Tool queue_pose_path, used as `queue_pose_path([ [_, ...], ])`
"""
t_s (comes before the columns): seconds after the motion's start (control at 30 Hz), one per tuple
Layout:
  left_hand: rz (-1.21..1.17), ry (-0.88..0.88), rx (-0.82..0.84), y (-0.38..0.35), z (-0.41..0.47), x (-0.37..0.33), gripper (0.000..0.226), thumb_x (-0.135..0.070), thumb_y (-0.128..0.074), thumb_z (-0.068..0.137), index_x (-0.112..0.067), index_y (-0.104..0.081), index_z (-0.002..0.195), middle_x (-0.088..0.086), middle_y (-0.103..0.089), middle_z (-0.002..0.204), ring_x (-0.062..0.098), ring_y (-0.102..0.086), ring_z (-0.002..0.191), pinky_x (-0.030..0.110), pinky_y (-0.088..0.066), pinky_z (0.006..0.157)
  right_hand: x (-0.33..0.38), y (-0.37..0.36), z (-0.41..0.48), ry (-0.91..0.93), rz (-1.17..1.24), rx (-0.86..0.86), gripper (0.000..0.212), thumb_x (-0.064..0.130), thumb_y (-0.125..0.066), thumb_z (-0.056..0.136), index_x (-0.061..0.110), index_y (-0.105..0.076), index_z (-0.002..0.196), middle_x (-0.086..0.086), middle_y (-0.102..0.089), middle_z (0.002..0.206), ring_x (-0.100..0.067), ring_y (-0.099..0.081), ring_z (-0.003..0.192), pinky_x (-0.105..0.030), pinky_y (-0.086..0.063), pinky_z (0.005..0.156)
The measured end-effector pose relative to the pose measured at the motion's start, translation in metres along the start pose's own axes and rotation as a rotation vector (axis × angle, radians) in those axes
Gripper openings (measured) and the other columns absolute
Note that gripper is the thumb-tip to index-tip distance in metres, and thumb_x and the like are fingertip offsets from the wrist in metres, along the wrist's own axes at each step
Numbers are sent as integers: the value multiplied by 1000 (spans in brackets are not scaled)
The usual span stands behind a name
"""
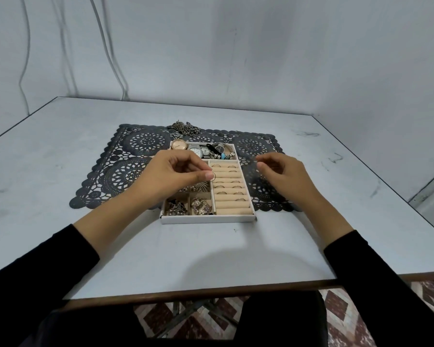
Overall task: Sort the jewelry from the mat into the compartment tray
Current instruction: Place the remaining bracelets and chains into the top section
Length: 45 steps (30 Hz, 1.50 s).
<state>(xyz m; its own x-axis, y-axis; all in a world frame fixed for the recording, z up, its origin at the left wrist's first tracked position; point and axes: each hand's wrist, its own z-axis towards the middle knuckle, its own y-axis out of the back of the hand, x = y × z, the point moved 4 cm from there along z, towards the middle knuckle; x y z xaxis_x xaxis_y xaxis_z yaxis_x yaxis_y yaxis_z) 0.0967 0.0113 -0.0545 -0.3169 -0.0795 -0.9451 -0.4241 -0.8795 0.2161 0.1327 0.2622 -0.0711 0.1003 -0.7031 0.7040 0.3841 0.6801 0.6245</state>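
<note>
Sorting is judged mostly done: the compartment tray (208, 219) is largely filled. A thin ring (212, 175) is pinched in the left hand (171, 176) over the tray; the right hand (283, 171) is held loosely curled, empty. Behind the tray, chains (184, 128) are left on the mat (125, 171).

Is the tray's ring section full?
Not full: beige ring rolls in the white compartment tray hold several rings, but the nearest slots are bare.

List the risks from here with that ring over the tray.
1. The ring, held only in a fingertip pinch by the left hand, could slip into the cluttered small compartments instead of the ring rolls.
2. The chain pile at the mat's far edge may tangle when lifted.
</note>
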Motion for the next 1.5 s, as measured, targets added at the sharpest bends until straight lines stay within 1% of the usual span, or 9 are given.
queue_pose_path([
  [0.13, 12, 19, 17, -6, 1, 1, 18, -23, -81, 64, -14, -76, 80, 4, -73, 74, 10, -66, 71, 19, -54, 67, -13, -11, 0, 45, -268, 54, 30, 26, -58, 93, 18, -63, 121, 2, -65, 117, -13, -58, 109, -18, -38, 91],
  [0.27, 89, 7, 45, -11, 1, 0, 15, -15, -82, 71, -10, -76, 83, 5, -74, 75, 7, -67, 71, 18, -55, 70, -11, -17, -2, 92, -342, 99, 34, 24, -54, 96, 12, -58, 127, -2, -59, 130, -17, -52, 122, -16, -31, 95],
  [0.4, 85, 35, 70, -17, -2, -1, 15, -6, -80, 75, 0, -74, 88, 3, -73, 72, 10, -71, 70, 19, -57, 64, -10, -19, -5, 64, -374, 133, 38, 26, -48, 98, 11, -54, 133, -4, -53, 138, -17, -46, 129, -17, -28, 98],
  [0.47, 156, 11, 73, -19, -2, -1, 14, -13, -82, 74, -7, -75, 86, 3, -74, 75, 14, -72, 74, 24, -59, 70, -11, -20, -5, 62, -384, 141, 38, 27, -47, 99, 11, -53, 133, -4, -52, 139, -18, -46, 129, -19, -29, 100],
  [0.53, 251, -23, 72, -20, -2, -1, 13, -19, -84, 73, -14, -77, 84, -1, -74, 76, 10, -70, 75, 20, -57, 74, -11, -21, -5, 63, -390, 146, 38, 27, -46, 99, 11, -53, 133, -5, -53, 138, -19, -47, 128, -21, -30, 100],
  [0.73, 400, -130, 81, -27, 0, -4, 11, -20, -84, 74, -17, -77, 82, -8, -74, 77, 0, -67, 76, 8, -45, 70, -16, -21, -4, 58, -382, 142, 37, 28, -46, 99, 13, -53, 132, -3, -53, 137, -19, -49, 125, -22, -33, 98],
  [0.97, 520, -202, 153, -30, 0, -3, 11, -24, -84, 75, -20, -79, 82, -11, -74, 80, 1, -68, 81, 15, -51, 77, -17, -21, -4, 51, -375, 148, 37, 29, -46, 99, 14, -53, 132, -1, -54, 136, -19, -50, 123, -21, -33, 95],
  [1.17, 534, -195, 225, -29, 0, -2, 10, -30, -81, 77, -25, -79, 86, -16, -75, 84, -1, -68, 86, 31, -54, 84, -19, -21, -2, 54, -369, 145, 37, 30, -46, 98, 15, -54, 131, 1, -56, 134, -18, -52, 119, -19, -33, 90],
  [1.5, 550, -139, 265, -26, 1, -2, 10, -29, -75, 84, -29, -79, 94, -16, -75, 90, -5, -66, 92, 26, -52, 87, -18, -21, -3, 57, -364, 143, 36, 29, -46, 99, 14, -54, 131, 0, -55, 134, -17, -51, 121, -18, -32, 91],
])
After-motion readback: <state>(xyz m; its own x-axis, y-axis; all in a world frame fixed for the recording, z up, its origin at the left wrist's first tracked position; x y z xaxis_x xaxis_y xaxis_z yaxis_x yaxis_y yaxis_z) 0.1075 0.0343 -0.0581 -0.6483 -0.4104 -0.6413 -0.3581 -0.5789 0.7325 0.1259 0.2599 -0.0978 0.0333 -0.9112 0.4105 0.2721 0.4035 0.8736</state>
